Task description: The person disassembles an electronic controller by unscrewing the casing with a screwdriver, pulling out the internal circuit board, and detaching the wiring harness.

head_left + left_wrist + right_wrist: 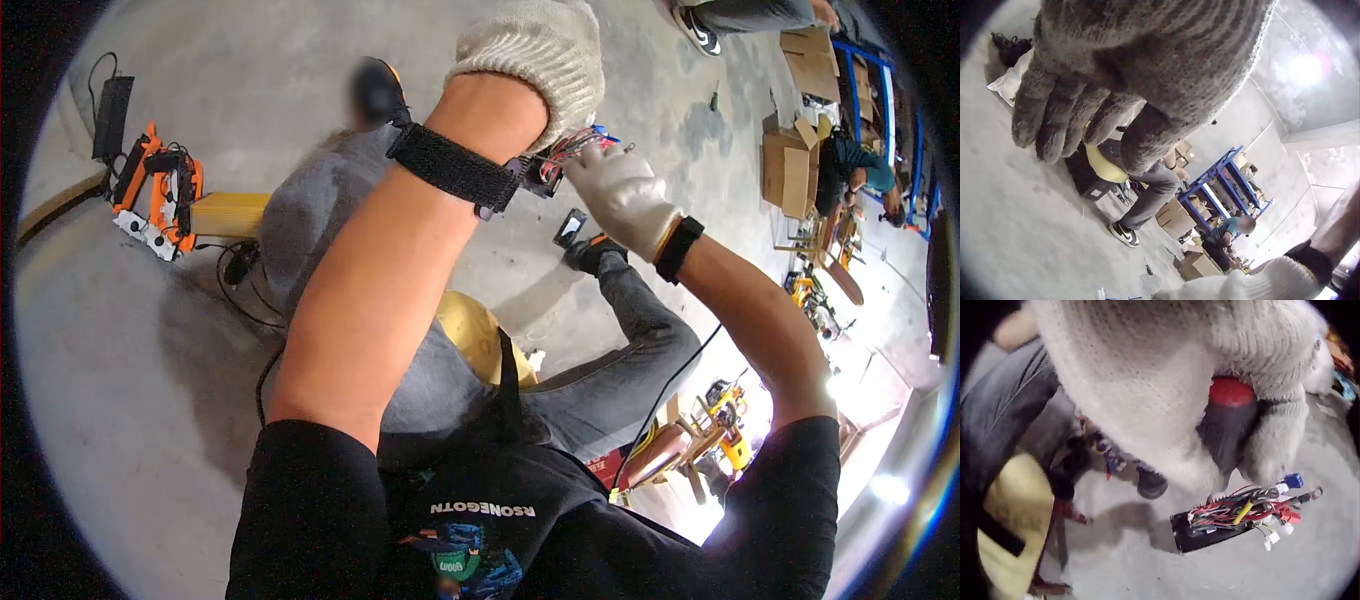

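While the right hand (1166, 381) clamped a red-capped handle (1229, 419), the wired box (1200, 534) hung just beneath; what the nearby left hand (535, 50) held was unclear, so 1 slip could drop it.

Workshop or warehouse, seen from my seat on the ground. Bare concrete floor (110, 400); blue steel racks (1219, 181) loaded with goods; opened cardboard boxes (790, 160); orange power equipment (160, 195) with cables trailing beside it; another person (1225, 232) crouched among the boxes.
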The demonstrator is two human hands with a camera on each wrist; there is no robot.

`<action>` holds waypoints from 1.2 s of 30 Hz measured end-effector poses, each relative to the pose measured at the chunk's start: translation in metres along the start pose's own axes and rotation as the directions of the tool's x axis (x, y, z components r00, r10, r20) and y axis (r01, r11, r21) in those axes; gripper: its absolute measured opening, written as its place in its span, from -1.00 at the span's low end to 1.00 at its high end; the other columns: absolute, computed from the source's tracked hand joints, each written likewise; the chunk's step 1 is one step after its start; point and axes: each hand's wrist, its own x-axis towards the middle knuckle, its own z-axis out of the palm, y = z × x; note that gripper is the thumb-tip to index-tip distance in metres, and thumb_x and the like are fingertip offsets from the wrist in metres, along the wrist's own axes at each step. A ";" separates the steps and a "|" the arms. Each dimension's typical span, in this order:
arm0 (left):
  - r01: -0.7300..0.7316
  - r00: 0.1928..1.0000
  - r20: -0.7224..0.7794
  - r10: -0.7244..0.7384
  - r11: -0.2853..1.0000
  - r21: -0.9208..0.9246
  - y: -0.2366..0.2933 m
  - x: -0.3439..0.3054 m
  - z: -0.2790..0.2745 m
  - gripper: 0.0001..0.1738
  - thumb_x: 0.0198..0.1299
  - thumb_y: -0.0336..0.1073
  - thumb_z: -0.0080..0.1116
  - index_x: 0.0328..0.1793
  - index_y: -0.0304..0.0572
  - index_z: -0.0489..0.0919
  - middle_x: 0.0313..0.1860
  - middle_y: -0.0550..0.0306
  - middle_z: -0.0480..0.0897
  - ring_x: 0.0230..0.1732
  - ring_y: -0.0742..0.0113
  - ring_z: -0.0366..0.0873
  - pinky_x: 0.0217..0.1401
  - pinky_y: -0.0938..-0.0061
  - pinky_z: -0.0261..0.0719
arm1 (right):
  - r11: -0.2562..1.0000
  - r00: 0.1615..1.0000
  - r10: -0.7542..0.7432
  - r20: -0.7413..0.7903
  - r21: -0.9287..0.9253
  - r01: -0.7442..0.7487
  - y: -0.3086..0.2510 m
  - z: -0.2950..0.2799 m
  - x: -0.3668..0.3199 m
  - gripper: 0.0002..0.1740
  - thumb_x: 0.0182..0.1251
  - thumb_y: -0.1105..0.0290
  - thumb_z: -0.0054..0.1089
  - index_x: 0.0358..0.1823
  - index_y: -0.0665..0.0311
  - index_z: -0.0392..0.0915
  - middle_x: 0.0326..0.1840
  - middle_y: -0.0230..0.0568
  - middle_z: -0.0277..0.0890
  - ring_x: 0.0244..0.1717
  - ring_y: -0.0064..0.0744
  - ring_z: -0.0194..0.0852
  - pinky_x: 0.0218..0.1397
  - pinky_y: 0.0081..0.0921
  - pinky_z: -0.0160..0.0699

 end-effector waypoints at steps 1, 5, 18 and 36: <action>-0.034 0.999 -0.031 0.035 0.999 0.042 0.000 0.000 -0.002 -0.68 0.29 -0.24 0.14 0.01 -0.32 0.65 -0.13 -0.35 0.78 -0.05 -0.24 0.79 -0.02 0.02 0.76 | 0.997 0.998 -0.002 0.060 -0.077 0.007 -0.005 0.002 0.003 -0.49 0.37 0.45 0.21 0.36 0.19 0.52 0.21 0.10 0.58 0.19 0.11 0.66 0.11 -0.01 0.73; -0.076 0.994 -0.079 0.071 0.995 -0.065 0.001 -0.004 -0.010 -0.69 0.30 -0.23 0.13 -0.01 -0.33 0.66 -0.15 -0.33 0.78 -0.06 -0.24 0.79 -0.01 0.02 0.76 | 0.975 0.984 0.144 0.101 0.155 -0.158 -0.001 0.017 0.015 -0.68 0.38 0.40 0.18 0.13 0.21 0.66 0.02 0.01 0.70 0.11 0.13 0.73 0.11 0.05 0.71; -0.106 0.994 -0.008 0.108 0.988 0.113 -0.010 -0.001 0.014 -0.69 0.30 -0.18 0.16 -0.06 -0.29 0.70 -0.11 -0.33 0.75 -0.06 -0.25 0.77 -0.02 -0.01 0.75 | 0.934 0.971 0.198 -0.135 0.325 -0.145 0.006 0.010 -0.002 -0.77 0.39 0.53 0.11 0.03 0.36 0.59 -0.28 0.00 0.69 -0.12 -0.08 0.80 -0.10 -0.14 0.78; -0.076 0.932 0.361 -0.039 0.952 0.298 0.017 -0.018 0.060 -0.67 0.30 -0.26 0.29 0.15 -0.18 0.70 0.03 -0.21 0.78 0.07 -0.16 0.80 0.08 0.05 0.79 | 0.836 0.950 0.311 -0.029 0.485 -0.259 0.014 0.012 0.001 -0.79 0.40 0.43 0.15 -0.07 0.36 0.67 -0.15 0.04 0.76 -0.03 -0.22 0.82 -0.02 -0.25 0.79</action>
